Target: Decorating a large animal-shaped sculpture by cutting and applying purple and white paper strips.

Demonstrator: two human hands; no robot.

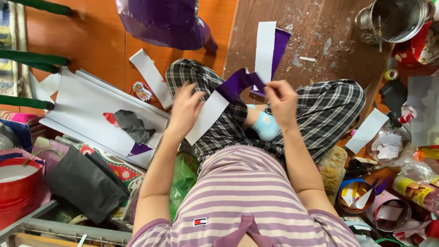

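Both hands hold one paper strip (222, 99), purple one side, white the other: left grip (185, 110) pinched on its white end, right grip (281, 101) on the purple end, above the crossed legs (320, 114).

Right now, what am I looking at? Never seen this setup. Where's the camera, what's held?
There is no machine: one camera on a person's head looks down at their own lap and bare hands. They sit cross-legged on an orange floor. The left hand and right hand each have a grip on one strip of paper, white on one side, purple on the other. Ahead on a wooden board lies another strip. Paper sheets, a red tub and jars surround them.
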